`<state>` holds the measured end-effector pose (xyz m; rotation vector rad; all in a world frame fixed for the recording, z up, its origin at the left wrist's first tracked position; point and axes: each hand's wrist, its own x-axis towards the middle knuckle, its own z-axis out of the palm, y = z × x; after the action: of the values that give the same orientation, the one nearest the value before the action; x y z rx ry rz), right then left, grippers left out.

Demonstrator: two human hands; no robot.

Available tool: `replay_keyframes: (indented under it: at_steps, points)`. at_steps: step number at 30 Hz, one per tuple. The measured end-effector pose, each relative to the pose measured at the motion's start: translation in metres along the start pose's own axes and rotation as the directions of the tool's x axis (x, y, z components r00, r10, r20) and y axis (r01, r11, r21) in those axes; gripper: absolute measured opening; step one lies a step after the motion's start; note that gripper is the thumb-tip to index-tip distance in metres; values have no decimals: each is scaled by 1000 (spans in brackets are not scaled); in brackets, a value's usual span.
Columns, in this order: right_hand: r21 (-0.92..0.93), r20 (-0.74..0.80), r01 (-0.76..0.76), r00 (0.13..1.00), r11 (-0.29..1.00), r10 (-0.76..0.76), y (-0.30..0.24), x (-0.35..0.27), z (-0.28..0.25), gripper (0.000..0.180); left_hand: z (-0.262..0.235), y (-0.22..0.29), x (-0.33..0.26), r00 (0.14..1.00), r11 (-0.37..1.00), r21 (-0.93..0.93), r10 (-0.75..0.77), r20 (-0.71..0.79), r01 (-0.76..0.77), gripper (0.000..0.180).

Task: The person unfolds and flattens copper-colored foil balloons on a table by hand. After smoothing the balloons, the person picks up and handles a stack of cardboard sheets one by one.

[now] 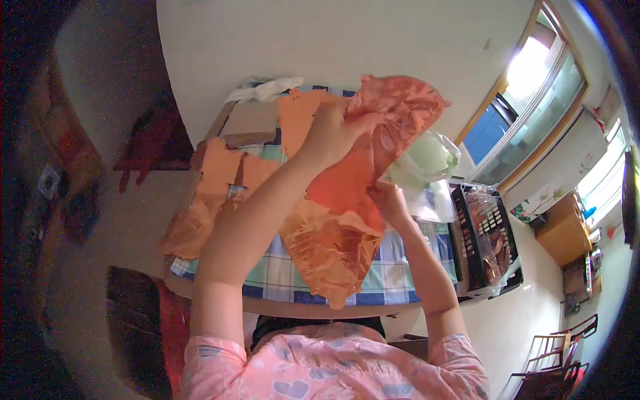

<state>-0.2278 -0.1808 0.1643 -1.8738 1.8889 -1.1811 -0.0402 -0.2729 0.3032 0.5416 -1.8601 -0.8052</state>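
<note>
A shiny orange-red foil balloon (347,180), limp and creased, hangs over the near middle of the table. Its upper part is bunched and folded over near my left hand (333,130), whose fingers are closed on it. Lower and to the right, my right hand (390,201) pinches the foil's right edge. The wide lower end, more golden, tapers to a small tab just above the table's near edge. More flat orange foil pieces (219,163) lie on the left of the table, partly behind my left forearm.
A blue, white and green checked tablecloth (270,270) covers the table. White cloth (267,88) and a flat tan piece (252,123) lie at the back left. A pale green bundle in clear plastic (428,159) sits right, beside a black crate (481,233). Chairs (552,353) stand far right.
</note>
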Motion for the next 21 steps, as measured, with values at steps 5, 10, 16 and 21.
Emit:
replay_keyframes:
  at_steps: [5, 10, 16, 21]
  points:
    - [-359, -95, -114, 992, 926, 85, 8, 30, -5, 29, 2, 8, -42, 989, 993, -116, -18, 149, 36, 17]
    - [-260, -295, 272, 891, 926, -345, 47, 61, 5, 42, 5, -11, -111, 913, 925, -131, 374, 165, -356, 26]
    - [-539, -179, 226, 910, 811, -373, 76, 37, 28, 41, 38, -69, -198, 885, 872, 212, 382, 267, -441, 29]
    - [-411, -150, 81, 977, 908, -155, 99, -26, 52, 38, 63, -118, -239, 908, 916, 246, 219, 358, -318, 30]
